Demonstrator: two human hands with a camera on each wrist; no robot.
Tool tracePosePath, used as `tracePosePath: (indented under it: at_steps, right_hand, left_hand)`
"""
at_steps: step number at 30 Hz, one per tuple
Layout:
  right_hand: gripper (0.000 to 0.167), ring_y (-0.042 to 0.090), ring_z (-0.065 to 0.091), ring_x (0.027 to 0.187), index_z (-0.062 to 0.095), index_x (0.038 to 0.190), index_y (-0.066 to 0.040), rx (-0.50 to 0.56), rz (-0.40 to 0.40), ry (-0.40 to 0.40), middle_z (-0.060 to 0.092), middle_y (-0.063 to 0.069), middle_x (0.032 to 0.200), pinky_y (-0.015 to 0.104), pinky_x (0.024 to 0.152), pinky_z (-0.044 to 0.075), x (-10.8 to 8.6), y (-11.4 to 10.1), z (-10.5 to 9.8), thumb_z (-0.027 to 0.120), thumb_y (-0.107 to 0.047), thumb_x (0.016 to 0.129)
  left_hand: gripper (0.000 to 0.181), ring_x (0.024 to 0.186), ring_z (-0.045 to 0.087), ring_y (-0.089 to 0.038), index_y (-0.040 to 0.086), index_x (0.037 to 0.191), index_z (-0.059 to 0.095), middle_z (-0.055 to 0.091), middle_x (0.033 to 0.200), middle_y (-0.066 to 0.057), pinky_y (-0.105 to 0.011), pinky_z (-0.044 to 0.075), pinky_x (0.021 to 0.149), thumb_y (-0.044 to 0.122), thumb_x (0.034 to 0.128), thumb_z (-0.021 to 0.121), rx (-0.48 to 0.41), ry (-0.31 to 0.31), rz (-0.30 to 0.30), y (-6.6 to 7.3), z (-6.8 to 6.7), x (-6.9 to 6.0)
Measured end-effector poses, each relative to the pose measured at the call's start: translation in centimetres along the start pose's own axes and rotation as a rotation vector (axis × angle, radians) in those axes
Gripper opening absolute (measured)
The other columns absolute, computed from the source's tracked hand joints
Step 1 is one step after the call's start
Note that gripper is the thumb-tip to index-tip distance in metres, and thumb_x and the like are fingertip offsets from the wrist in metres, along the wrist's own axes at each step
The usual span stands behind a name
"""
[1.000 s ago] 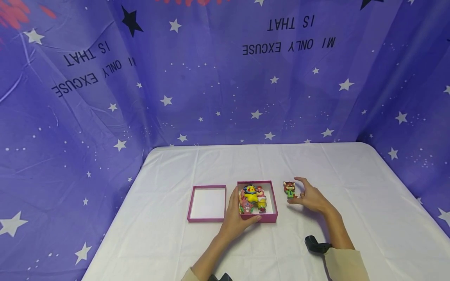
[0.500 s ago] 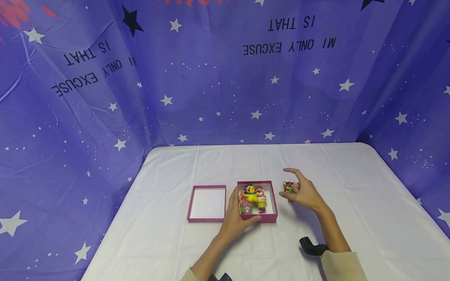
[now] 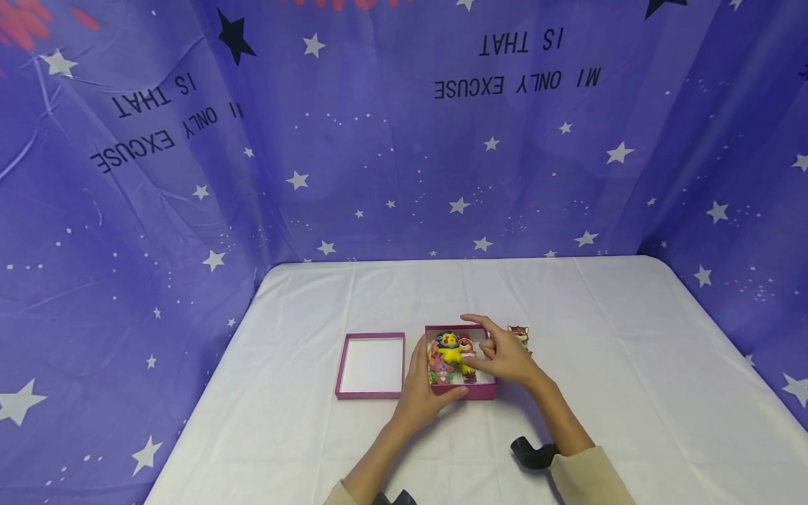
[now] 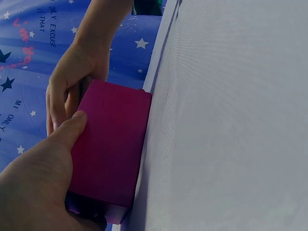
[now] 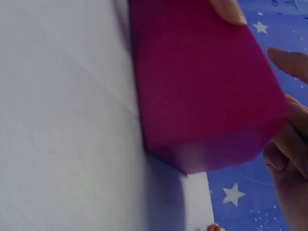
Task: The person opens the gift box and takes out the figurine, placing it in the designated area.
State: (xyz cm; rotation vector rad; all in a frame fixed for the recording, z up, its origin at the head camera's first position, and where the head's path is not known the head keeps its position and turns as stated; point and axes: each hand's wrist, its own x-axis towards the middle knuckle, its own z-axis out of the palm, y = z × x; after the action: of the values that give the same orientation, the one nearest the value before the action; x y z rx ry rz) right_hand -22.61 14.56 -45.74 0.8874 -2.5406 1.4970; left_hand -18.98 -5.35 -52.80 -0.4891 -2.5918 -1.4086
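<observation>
A magenta box [image 3: 482, 392] with a white inside holds several small toy figures. Among them are a yellow Pikachu-like figure [image 3: 449, 351], a bear figure in a red hat [image 3: 466, 346] and a pink figure [image 3: 442, 372]. My left hand [image 3: 419, 400] grips the box, its thumb on the front wall and its fingers along the left side. Over the box's right side hovers my right hand [image 3: 510, 356], thumb and index finger spread apart, nothing visible between them. In the right wrist view, that hand [image 5: 294, 132] is beside the box [image 5: 207, 86]. The fox figure [image 3: 518, 332] lies behind it, partly hidden.
Left of the box lies a shallow magenta-rimmed lid [image 3: 369, 395], white inside. A white cloth covers the table [image 3: 303, 449]. Purple curtains [image 3: 391, 140] with stars and lettering stand at the back and both sides.
My right hand has let go of the fox figure, which stays on the table, and has moved left over the box. The left hand keeps its grip on the box.
</observation>
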Motion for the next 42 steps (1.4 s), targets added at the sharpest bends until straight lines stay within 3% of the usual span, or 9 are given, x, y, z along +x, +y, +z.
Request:
tracePosePath:
  at_steps: [8, 17, 25, 27, 32, 34, 35, 39, 42]
  right_hand:
    - [0.07, -0.004, 0.02, 0.039, 0.046, 0.133, -0.015, -0.088, 0.037, 0.008, 0.027, -0.007, 0.046, 0.018, 0.039, 0.027, 0.5, 3.0, 1.4, 0.079, -0.025, 0.073]
    - [0.067, 0.003, 0.025, 0.044, 0.05, 0.13, -0.021, -0.228, 0.139, -0.102, 0.034, -0.007, 0.051, 0.02, 0.044, 0.027, 1.3, 2.4, 1.4, 0.079, -0.034, 0.072]
    - [0.064, 0.006, 0.029, 0.049, 0.054, 0.128, -0.021, -0.254, 0.102, -0.128, 0.038, -0.004, 0.055, 0.023, 0.046, 0.031, 1.8, 2.3, 1.2, 0.081, -0.028, 0.071]
    - [0.064, 0.005, 0.033, 0.052, 0.055, 0.128, -0.022, -0.262, 0.103, -0.128, 0.048, -0.006, 0.062, 0.022, 0.05, 0.035, 1.9, 2.4, 1.2, 0.081, -0.029, 0.07]
    - [0.066, 0.005, 0.033, 0.053, 0.056, 0.128, -0.021, -0.289, 0.106, -0.147, 0.045, -0.009, 0.06, 0.023, 0.052, 0.036, 2.0, 2.3, 1.3, 0.082, -0.032, 0.068]
    - [0.067, 0.006, 0.029, 0.05, 0.055, 0.128, -0.02, -0.317, 0.109, -0.16, 0.034, -0.008, 0.054, 0.024, 0.048, 0.033, 2.1, 2.2, 1.4, 0.082, -0.033, 0.068]
    - [0.067, 0.006, 0.029, 0.05, 0.055, 0.128, -0.019, -0.334, 0.108, -0.162, 0.036, -0.008, 0.054, 0.024, 0.049, 0.033, 2.1, 2.2, 1.4, 0.082, -0.033, 0.068]
    - [0.069, 0.006, 0.042, 0.058, 0.056, 0.128, -0.018, -0.385, 0.117, -0.156, 0.061, -0.004, 0.074, 0.025, 0.055, 0.04, 2.1, 2.0, 1.6, 0.082, -0.034, 0.066]
    - [0.068, 0.009, 0.048, 0.064, 0.056, 0.127, -0.017, -0.401, 0.124, -0.149, 0.067, 0.0, 0.095, 0.027, 0.059, 0.043, 2.1, 1.9, 1.7, 0.082, -0.034, 0.066]
  left_hand:
    - [0.109, 0.134, 0.026, -0.031, 0.007, 0.148, 0.006, 0.014, 0.152, -0.012, -0.048, 0.029, 0.104, 0.055, 0.0739, 0.07, 0.006, 0.007, 0.009, -0.2, 0.1, 0.0]
    - [0.109, 0.134, 0.026, -0.03, 0.008, 0.149, 0.006, 0.014, 0.152, -0.01, -0.048, 0.029, 0.105, 0.056, 0.0732, 0.069, -0.003, 0.003, -0.004, -0.3, 0.2, 0.1]
    - [0.109, 0.134, 0.025, -0.031, 0.008, 0.148, 0.007, 0.014, 0.152, -0.011, -0.048, 0.028, 0.105, 0.054, 0.0735, 0.07, -0.001, 0.006, 0.002, -0.2, 0.1, 0.0]
    - [0.108, 0.134, 0.025, -0.031, 0.008, 0.148, 0.007, 0.014, 0.152, -0.011, -0.048, 0.028, 0.105, 0.054, 0.0736, 0.07, -0.003, 0.007, 0.004, -0.2, 0.1, 0.0]
    - [0.108, 0.134, 0.026, -0.031, 0.008, 0.149, 0.006, 0.014, 0.152, -0.011, -0.049, 0.029, 0.104, 0.055, 0.0739, 0.069, -0.006, 0.012, 0.014, -0.1, 0.0, 0.0]
    - [0.108, 0.134, 0.026, -0.032, 0.008, 0.148, 0.007, 0.015, 0.152, -0.011, -0.05, 0.029, 0.104, 0.054, 0.074, 0.07, -0.005, 0.013, 0.018, -0.1, 0.0, 0.0]
    - [0.108, 0.134, 0.026, -0.032, 0.008, 0.148, 0.007, 0.015, 0.152, -0.012, -0.05, 0.029, 0.104, 0.054, 0.0741, 0.07, -0.006, 0.013, 0.019, -0.1, 0.0, 0.0]
    - [0.107, 0.134, 0.026, -0.032, 0.008, 0.148, 0.007, 0.014, 0.152, -0.012, -0.05, 0.029, 0.104, 0.053, 0.0743, 0.07, -0.004, 0.008, 0.016, -0.1, 0.0, 0.0]
    - [0.107, 0.134, 0.026, -0.032, 0.009, 0.149, 0.007, 0.014, 0.152, -0.011, -0.05, 0.028, 0.104, 0.053, 0.0742, 0.07, -0.002, 0.006, 0.011, -0.2, 0.0, 0.0]
